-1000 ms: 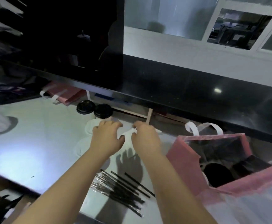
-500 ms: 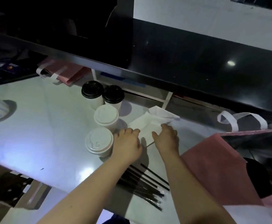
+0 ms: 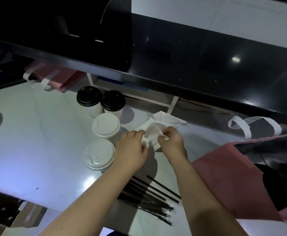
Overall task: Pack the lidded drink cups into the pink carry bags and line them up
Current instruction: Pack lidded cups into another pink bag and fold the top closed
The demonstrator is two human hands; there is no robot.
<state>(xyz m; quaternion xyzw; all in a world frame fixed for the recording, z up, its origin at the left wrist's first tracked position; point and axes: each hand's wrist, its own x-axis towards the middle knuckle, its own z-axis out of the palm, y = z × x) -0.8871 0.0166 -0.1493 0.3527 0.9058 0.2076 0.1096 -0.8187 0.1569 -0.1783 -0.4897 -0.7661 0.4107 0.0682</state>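
Observation:
Both my hands are on a stack of white napkins (image 3: 161, 123) on the pale counter. My right hand (image 3: 170, 142) pinches a napkin's edge between thumb and fingers and lifts it. My left hand (image 3: 132, 150) holds the napkins' left side with curled fingers. Just left of my hands stand two cups with white lids (image 3: 106, 126) (image 3: 99, 155), and behind them two cups with black lids (image 3: 89, 98) (image 3: 112, 100). An open pink carry bag (image 3: 233, 178) with white handles stands at the right, with a dark shape inside it.
Black straws in clear wrappers (image 3: 153, 200) lie near the counter's front edge between my forearms. Flat pink bags (image 3: 54, 75) lie under the dark raised shelf (image 3: 190, 65) at the back left. A cardboard box (image 3: 11, 217) sits below the counter at the lower left.
The camera tilted down and the cups came into view. My hands came onto the napkin stack, and my right hand now pinches and lifts a napkin's edge.

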